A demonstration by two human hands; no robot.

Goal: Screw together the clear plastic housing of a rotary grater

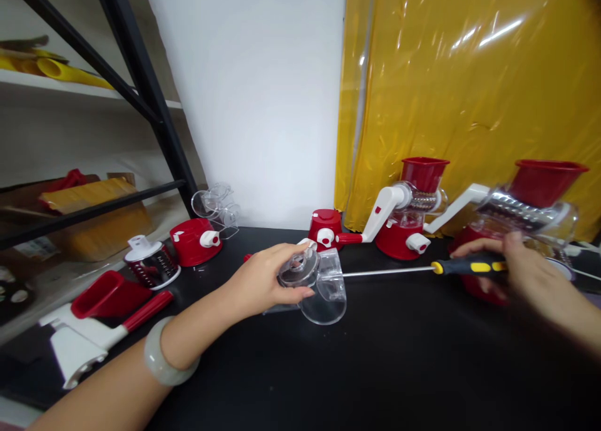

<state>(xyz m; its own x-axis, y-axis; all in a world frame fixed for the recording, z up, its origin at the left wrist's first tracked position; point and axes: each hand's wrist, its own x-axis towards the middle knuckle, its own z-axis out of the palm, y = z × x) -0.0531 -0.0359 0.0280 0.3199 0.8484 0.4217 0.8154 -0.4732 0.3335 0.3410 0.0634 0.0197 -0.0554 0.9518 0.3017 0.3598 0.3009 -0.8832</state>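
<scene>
My left hand (270, 274) is closed around a clear plastic grater body (323, 296), holding it just over the black table. In my right hand (530, 274) is a long screwdriver (462, 267) with a black and yellow handle. Its metal shaft points left, and the tip meets or passes behind the clear part's right edge; I cannot tell which. Behind the clear part stands a red base (325, 221) with a white knob. Close behind my right hand is an assembled rotary grater (530, 196) with a red hopper.
Another assembled grater (408, 230) stands at the back. On the left lie a red base (195, 240), a drum (153, 265), a red hopper (110, 296) and a white crank (79, 349). A clear part (218, 205) sits near the metal shelf frame (150, 93). Yellow sheeting (469, 93) hangs behind.
</scene>
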